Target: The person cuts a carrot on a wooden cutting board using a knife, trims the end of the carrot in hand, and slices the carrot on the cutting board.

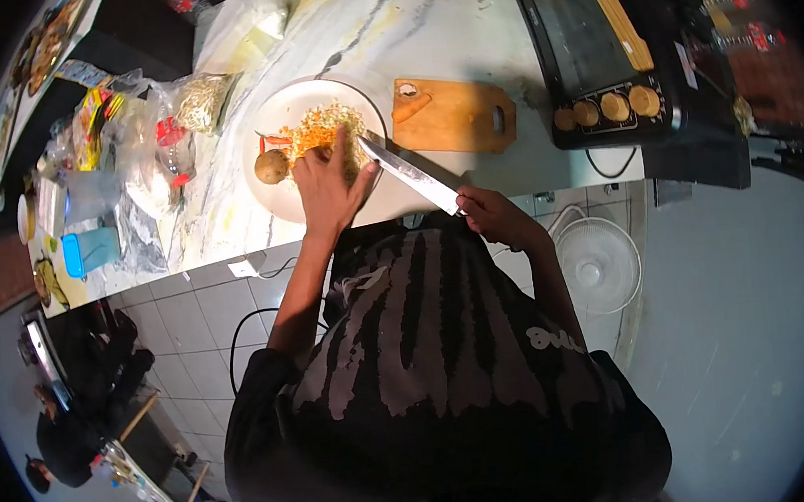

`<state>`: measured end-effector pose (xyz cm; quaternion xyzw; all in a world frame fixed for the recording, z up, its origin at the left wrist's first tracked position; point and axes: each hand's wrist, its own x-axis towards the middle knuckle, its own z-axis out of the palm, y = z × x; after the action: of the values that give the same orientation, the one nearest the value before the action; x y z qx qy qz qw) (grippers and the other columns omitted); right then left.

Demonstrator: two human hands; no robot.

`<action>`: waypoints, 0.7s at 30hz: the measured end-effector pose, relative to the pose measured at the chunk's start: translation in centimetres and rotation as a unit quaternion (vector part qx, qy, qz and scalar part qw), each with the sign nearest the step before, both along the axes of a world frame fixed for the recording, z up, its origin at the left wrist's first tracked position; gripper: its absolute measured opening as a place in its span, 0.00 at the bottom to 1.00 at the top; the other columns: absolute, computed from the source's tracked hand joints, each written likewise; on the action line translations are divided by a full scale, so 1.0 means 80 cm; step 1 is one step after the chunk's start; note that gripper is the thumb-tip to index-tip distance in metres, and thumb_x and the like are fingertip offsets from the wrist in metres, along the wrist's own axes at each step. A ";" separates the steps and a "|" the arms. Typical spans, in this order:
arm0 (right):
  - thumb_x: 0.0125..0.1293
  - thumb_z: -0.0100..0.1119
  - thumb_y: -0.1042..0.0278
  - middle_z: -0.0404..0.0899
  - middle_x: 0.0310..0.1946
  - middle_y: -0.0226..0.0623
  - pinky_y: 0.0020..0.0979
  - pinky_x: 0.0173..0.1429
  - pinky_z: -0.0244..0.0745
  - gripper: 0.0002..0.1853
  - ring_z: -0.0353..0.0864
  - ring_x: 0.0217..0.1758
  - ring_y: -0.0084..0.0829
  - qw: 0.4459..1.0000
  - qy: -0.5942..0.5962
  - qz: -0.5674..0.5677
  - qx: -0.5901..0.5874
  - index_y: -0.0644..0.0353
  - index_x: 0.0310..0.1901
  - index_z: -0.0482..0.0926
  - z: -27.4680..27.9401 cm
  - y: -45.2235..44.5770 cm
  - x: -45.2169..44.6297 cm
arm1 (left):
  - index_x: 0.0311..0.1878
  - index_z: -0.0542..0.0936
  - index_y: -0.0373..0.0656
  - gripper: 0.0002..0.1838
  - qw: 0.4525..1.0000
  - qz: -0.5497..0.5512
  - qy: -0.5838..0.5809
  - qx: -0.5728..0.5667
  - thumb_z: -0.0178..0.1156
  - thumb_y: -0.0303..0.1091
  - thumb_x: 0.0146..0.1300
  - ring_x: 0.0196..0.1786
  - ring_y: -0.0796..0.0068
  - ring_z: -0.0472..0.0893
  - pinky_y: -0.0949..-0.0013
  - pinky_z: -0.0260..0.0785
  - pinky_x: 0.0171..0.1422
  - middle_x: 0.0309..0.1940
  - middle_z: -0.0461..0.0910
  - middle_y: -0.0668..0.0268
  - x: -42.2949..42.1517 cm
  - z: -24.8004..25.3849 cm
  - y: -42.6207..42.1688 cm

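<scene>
A round white plate point(270, 197) holds a heap of finely chopped orange and pale pieces point(321, 125). A round brown vegetable point(272, 167) and a red chili point(272, 140) lie at its left side. My left hand point(329, 183) is over the plate with its fingers apart, the index finger stretched across the chopped heap. My right hand point(489, 214) is closed round the handle of a knife point(415, 176), whose blade points up and left, its tip near the plate's right side. A wooden cutting board point(453, 124) with an orange piece point(412, 109) on it lies right of the plate.
A black toaster oven point(594, 47) with wooden-looking knobs stands at the right. Plastic bags point(206, 101) and a blue container point(90, 251) are on the left counter. A white fan point(597, 264) stands below the counter edge. Another person point(67, 438) is at the lower left.
</scene>
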<state>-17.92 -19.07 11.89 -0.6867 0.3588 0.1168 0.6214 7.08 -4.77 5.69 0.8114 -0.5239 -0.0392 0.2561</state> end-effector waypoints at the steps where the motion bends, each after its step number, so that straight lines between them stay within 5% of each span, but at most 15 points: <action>1: 0.80 0.44 0.55 0.70 0.22 0.29 0.31 0.33 0.68 0.17 0.69 0.23 0.23 1.000 -0.002 0.011 0.008 0.60 0.37 0.71 -0.002 -0.002 0.003 | 0.77 0.68 0.49 0.40 0.999 0.049 -0.007 -0.019 0.61 0.60 0.67 0.44 0.55 0.65 0.55 0.59 0.55 0.39 0.68 0.52 0.005 -0.010 0.004; 4: 0.80 0.44 0.55 0.70 0.22 0.29 0.29 0.29 0.67 0.16 0.69 0.23 0.22 0.999 -0.011 0.007 0.046 0.60 0.41 0.71 -0.013 -0.003 0.016 | 0.73 0.70 0.37 0.39 0.989 0.129 -0.002 -0.065 0.60 0.58 0.69 0.41 0.55 0.68 0.55 0.63 0.53 0.38 0.71 0.52 -0.006 0.006 0.005; 6: 0.80 0.44 0.55 0.70 0.21 0.29 0.27 0.28 0.67 0.15 0.69 0.22 0.21 0.997 -0.020 -0.002 0.079 0.59 0.43 0.71 -0.019 0.011 0.032 | 0.64 0.78 0.34 0.34 0.931 0.184 0.310 -0.056 0.59 0.57 0.71 0.38 0.59 0.73 0.59 0.67 0.46 0.35 0.76 0.53 -0.028 0.016 0.001; 8: 0.82 0.44 0.58 0.66 0.19 0.26 0.23 0.25 0.67 0.13 0.68 0.19 0.19 0.985 -0.088 -0.056 0.140 0.57 0.42 0.69 -0.023 0.036 0.050 | 0.46 0.86 0.32 0.31 0.852 0.178 0.490 -0.046 0.54 0.58 0.75 0.31 0.69 0.79 0.66 0.69 0.39 0.27 0.82 0.59 -0.053 -0.008 -0.003; 12: 0.81 0.47 0.56 0.73 0.20 0.32 0.28 0.29 0.72 0.15 0.74 0.21 0.25 0.995 -0.062 0.033 0.073 0.60 0.44 0.73 0.001 0.049 0.061 | 0.36 0.83 0.36 0.29 0.715 0.183 0.649 -0.184 0.49 0.54 0.79 0.27 0.74 0.79 0.70 0.70 0.32 0.25 0.80 0.63 -0.096 0.014 -0.013; 13: 0.79 0.49 0.54 0.78 0.25 0.38 0.33 0.32 0.74 0.17 0.79 0.26 0.31 0.992 -0.052 0.099 -0.051 0.61 0.46 0.75 0.007 0.043 0.056 | 0.31 0.81 0.39 0.28 0.663 0.203 0.681 -0.235 0.48 0.53 0.80 0.26 0.76 0.79 0.71 0.71 0.30 0.24 0.79 0.64 -0.101 0.017 -0.015; 15: 0.74 0.58 0.55 0.85 0.37 0.50 0.40 0.40 0.77 0.16 0.86 0.36 0.44 0.918 -0.058 0.221 -0.324 0.62 0.48 0.82 0.033 0.031 0.040 | 0.29 0.77 0.41 0.27 0.651 0.236 0.673 -0.260 0.50 0.52 0.79 0.25 0.75 0.79 0.70 0.71 0.29 0.23 0.78 0.64 -0.110 0.024 -0.013; 17: 0.71 0.63 0.66 0.84 0.32 0.41 0.34 0.40 0.76 0.14 0.82 0.31 0.32 0.921 -0.231 0.142 -0.278 0.61 0.55 0.82 0.089 0.019 0.030 | 0.27 0.73 0.43 0.24 0.631 0.284 0.661 -0.289 0.54 0.49 0.78 0.19 0.75 0.76 0.71 0.70 0.25 0.19 0.74 0.66 -0.120 0.033 -0.011; 18: 0.68 0.66 0.73 0.82 0.30 0.36 0.33 0.42 0.76 0.16 0.81 0.31 0.28 0.946 -0.271 0.104 -0.143 0.64 0.57 0.81 0.147 0.019 0.033 | 0.27 0.73 0.44 0.23 0.626 0.299 0.679 -0.243 0.55 0.50 0.76 0.16 0.75 0.75 0.72 0.69 0.22 0.16 0.74 0.67 -0.124 0.050 -0.004; 20: 0.73 0.61 0.65 0.79 0.30 0.38 0.30 0.39 0.77 0.12 0.79 0.28 0.28 0.855 -0.510 0.029 0.085 0.68 0.45 0.78 0.203 0.033 0.016 | 0.28 0.73 0.45 0.22 0.587 0.286 0.714 -0.252 0.56 0.50 0.76 0.14 0.76 0.74 0.73 0.68 0.20 0.14 0.72 0.69 -0.138 0.047 0.004; 21: 0.76 0.58 0.62 0.80 0.32 0.44 0.30 0.32 0.78 0.10 0.80 0.28 0.31 0.852 -0.450 0.092 0.253 0.61 0.43 0.76 0.235 0.026 -0.009 | 0.28 0.73 0.46 0.22 0.581 0.282 0.726 -0.236 0.56 0.50 0.76 0.14 0.77 0.74 0.74 0.67 0.19 0.14 0.72 0.69 -0.149 0.047 0.009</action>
<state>-18.61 -17.02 30.66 -0.5135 -0.0670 -0.0613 0.8533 -4.83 -4.01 9.49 0.5303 0.1016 -0.4163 0.7316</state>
